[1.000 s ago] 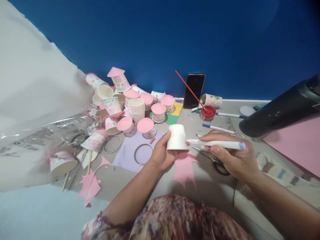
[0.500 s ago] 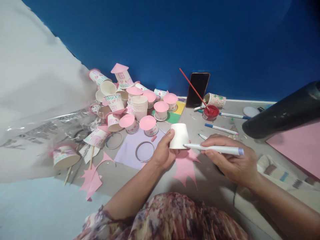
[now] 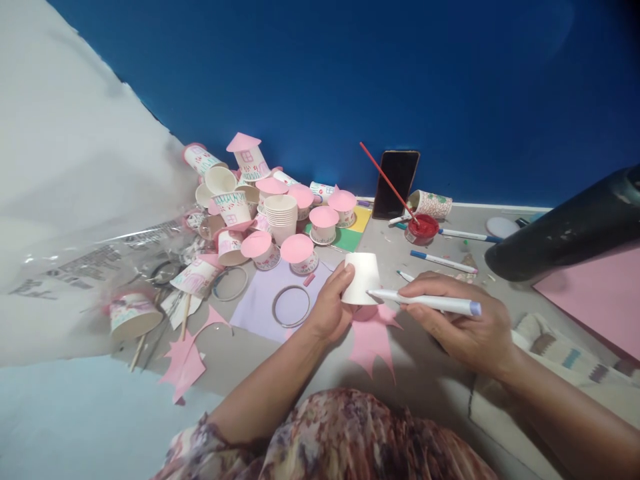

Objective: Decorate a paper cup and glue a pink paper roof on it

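Observation:
A plain white paper cup (image 3: 361, 277), turned upside down, is held by my left hand (image 3: 333, 303), thumb on its side and the other fingers mostly hidden behind and below. My right hand (image 3: 460, 320) grips a white felt-tip pen (image 3: 440, 303) with a pale violet end. The pen's tip meets the cup wall near its lower rim; no mark can be made out there. Beneath the cup lies a jagged pink paper scrap (image 3: 373, 343).
Decorated paper cups with pink paper roofs (image 3: 299, 250) crowd the left, around a stack of plain cups (image 3: 281, 217). A red paint jar (image 3: 421, 229) with a brush, a phone (image 3: 397, 183) and markers (image 3: 444, 261) lie behind. A dark cylinder (image 3: 565, 223) juts in from the right.
The view has shifted slightly. The cup stays in my left hand, and the pen's tip remains near its lower rim, with its back end swung slightly.

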The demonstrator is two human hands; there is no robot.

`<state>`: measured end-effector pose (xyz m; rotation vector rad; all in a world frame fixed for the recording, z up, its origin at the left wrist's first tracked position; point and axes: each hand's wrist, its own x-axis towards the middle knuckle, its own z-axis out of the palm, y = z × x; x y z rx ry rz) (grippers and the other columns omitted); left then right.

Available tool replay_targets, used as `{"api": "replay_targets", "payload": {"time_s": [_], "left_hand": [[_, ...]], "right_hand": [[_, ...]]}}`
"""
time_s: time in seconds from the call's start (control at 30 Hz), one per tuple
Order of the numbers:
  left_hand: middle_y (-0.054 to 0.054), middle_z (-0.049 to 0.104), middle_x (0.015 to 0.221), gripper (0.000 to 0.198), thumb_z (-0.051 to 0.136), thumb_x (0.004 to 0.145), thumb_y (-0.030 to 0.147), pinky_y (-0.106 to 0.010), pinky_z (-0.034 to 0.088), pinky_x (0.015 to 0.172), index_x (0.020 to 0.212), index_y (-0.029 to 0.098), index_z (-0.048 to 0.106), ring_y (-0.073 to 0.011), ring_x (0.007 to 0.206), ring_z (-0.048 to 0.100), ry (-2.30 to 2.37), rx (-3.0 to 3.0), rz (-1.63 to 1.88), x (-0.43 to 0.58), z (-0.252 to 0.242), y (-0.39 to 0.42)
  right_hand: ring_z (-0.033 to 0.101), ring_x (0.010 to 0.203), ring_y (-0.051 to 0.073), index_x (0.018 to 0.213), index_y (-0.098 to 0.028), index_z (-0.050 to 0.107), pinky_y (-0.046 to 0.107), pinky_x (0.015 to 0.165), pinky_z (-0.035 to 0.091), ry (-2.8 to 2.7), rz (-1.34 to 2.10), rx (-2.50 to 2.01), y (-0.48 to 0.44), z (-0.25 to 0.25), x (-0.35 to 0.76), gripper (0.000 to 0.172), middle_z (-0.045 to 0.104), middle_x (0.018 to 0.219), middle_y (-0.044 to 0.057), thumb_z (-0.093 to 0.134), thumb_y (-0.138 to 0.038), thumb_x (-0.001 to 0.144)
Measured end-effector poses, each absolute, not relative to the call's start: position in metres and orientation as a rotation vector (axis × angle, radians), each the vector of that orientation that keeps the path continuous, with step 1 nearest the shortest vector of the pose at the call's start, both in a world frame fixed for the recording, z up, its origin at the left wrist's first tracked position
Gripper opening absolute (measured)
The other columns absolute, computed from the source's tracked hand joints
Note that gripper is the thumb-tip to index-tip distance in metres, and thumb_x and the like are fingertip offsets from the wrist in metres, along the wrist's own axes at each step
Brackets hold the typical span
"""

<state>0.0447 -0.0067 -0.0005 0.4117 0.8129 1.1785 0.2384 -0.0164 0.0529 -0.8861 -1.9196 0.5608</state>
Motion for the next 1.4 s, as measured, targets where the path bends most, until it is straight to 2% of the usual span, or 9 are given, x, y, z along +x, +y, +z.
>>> {"api": "replay_targets", "payload": {"time_s": [0.17, 0.43, 0.63, 0.8, 0.9, 1.0, 1.13, 1.27, 1.4], "left_hand": [[-0.008, 0.078, 0.090, 0.038, 0.080, 0.083, 0.044, -0.039, 0.059, 0.088, 0.105, 0.015, 0.070, -0.0292, 0.097, 0.076, 0.827, 0.390, 1.184, 0.044, -0.001, -0.007], [-0.009, 0.079, 0.097, 0.050, 0.079, 0.083, 0.049, -0.037, 0.058, 0.084, 0.119, 0.016, 0.069, -0.0276, 0.090, 0.076, 0.842, 0.393, 1.158, 0.043, -0.001, -0.008], [-0.007, 0.078, 0.092, 0.052, 0.081, 0.081, 0.049, -0.037, 0.057, 0.085, 0.118, 0.015, 0.069, -0.0271, 0.089, 0.075, 0.826, 0.416, 1.167, 0.045, -0.002, -0.008], [-0.010, 0.078, 0.105, 0.049, 0.082, 0.080, 0.048, -0.035, 0.056, 0.086, 0.114, 0.015, 0.071, -0.0278, 0.100, 0.073, 0.819, 0.425, 1.186, 0.047, -0.001, -0.009], [-0.010, 0.078, 0.105, 0.050, 0.085, 0.077, 0.048, -0.035, 0.055, 0.087, 0.111, 0.015, 0.071, -0.0288, 0.103, 0.073, 0.808, 0.423, 1.197, 0.048, -0.001, -0.009], [-0.009, 0.078, 0.102, 0.052, 0.086, 0.076, 0.050, -0.037, 0.056, 0.088, 0.111, 0.015, 0.070, -0.0285, 0.099, 0.073, 0.812, 0.422, 1.188, 0.048, -0.001, -0.009], [-0.008, 0.077, 0.099, 0.057, 0.085, 0.075, 0.055, -0.035, 0.056, 0.083, 0.113, 0.015, 0.069, -0.0262, 0.093, 0.074, 0.845, 0.414, 1.157, 0.047, -0.003, -0.010], [-0.006, 0.077, 0.098, 0.055, 0.086, 0.074, 0.051, -0.033, 0.057, 0.080, 0.112, 0.016, 0.069, -0.0227, 0.086, 0.073, 0.850, 0.380, 1.178, 0.044, -0.006, -0.008], [-0.006, 0.076, 0.102, 0.046, 0.082, 0.081, 0.044, -0.035, 0.058, 0.081, 0.115, 0.018, 0.067, -0.0222, 0.087, 0.074, 0.879, 0.314, 1.184, 0.039, -0.005, -0.006]], "right_hand": [[0.078, 0.074, 0.022, 0.098, -0.029, 0.075, 0.031, 0.067, 0.063, -1.957, 0.571, -0.876, -0.015, 0.052, 0.239, 0.014, 0.081, 0.085, 0.004, 0.065, -0.021, 0.094], [0.075, 0.068, 0.019, 0.097, -0.026, 0.075, 0.029, 0.063, 0.060, -1.991, 0.622, -0.803, -0.015, 0.056, 0.240, 0.011, 0.080, 0.080, 0.003, 0.066, -0.021, 0.094], [0.076, 0.071, 0.020, 0.099, -0.027, 0.076, 0.029, 0.063, 0.060, -1.967, 0.562, -0.813, -0.015, 0.054, 0.239, 0.014, 0.081, 0.082, 0.003, 0.066, -0.019, 0.094], [0.077, 0.073, 0.020, 0.099, -0.027, 0.075, 0.029, 0.064, 0.061, -1.955, 0.501, -0.859, -0.015, 0.053, 0.240, 0.016, 0.082, 0.087, 0.004, 0.063, -0.017, 0.095], [0.076, 0.074, 0.018, 0.099, -0.026, 0.073, 0.027, 0.065, 0.060, -1.962, 0.496, -0.851, -0.014, 0.054, 0.241, 0.015, 0.081, 0.087, 0.004, 0.064, -0.015, 0.094], [0.075, 0.072, 0.017, 0.100, -0.024, 0.071, 0.027, 0.065, 0.059, -1.987, 0.541, -0.808, -0.014, 0.055, 0.241, 0.014, 0.080, 0.085, 0.004, 0.063, -0.014, 0.095], [0.072, 0.066, 0.016, 0.100, -0.022, 0.070, 0.026, 0.061, 0.057, -2.032, 0.602, -0.712, -0.015, 0.056, 0.241, 0.010, 0.077, 0.079, 0.002, 0.062, -0.017, 0.096], [0.074, 0.072, 0.016, 0.103, -0.023, 0.069, 0.026, 0.068, 0.058, -2.013, 0.465, -0.766, -0.012, 0.060, 0.248, 0.014, 0.078, 0.085, 0.002, 0.064, -0.013, 0.095], [0.076, 0.084, 0.019, 0.107, -0.024, 0.070, 0.029, 0.077, 0.058, -2.002, 0.214, -0.931, 0.003, 0.062, 0.269, 0.015, 0.080, 0.095, 0.004, 0.066, -0.015, 0.096]]}}
